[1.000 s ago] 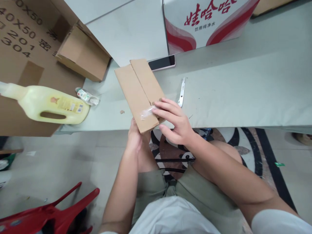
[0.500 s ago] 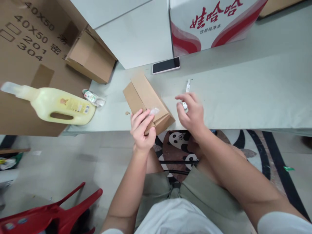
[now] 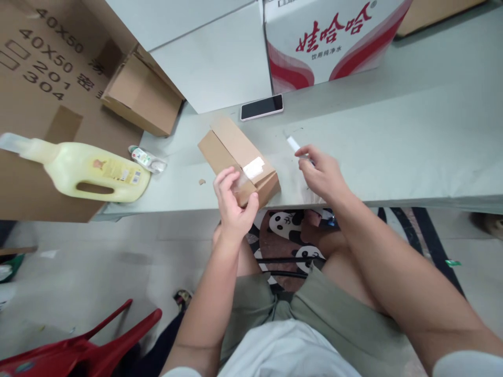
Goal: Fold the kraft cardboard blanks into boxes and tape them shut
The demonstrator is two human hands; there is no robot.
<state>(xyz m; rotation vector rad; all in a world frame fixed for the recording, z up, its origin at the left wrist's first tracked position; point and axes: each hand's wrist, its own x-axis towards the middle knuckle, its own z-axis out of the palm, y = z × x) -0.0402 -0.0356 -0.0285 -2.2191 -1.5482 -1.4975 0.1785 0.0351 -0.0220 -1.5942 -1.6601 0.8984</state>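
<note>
A small brown cardboard box (image 3: 236, 144) lies tilted across the table near its front edge, with a shiny pale patch on its top. My left hand (image 3: 233, 204) grips the near left end of this box, fingers curled over the top and thumb on the near side. To the right of the box, my right hand (image 3: 320, 170) is closed around a slim white utility knife (image 3: 293, 143). The tool's thin, pale tip points away from me, toward the far left. Its lower end is hidden by my fingers.
A black-screened phone (image 3: 261, 107) lies before the white box (image 3: 220, 68) and the red-and-white carton (image 3: 326, 68). On the left are a yellow jug (image 3: 98, 170), a small bottle (image 3: 146, 158) and another cardboard box (image 3: 145, 94). A red chair (image 3: 98, 335) stands on the floor.
My right hand has closed on the white utility knife, which was lying on the table, and turned it leftward. My left hand's fingers have shifted slightly, uncovering the pale patch.
</note>
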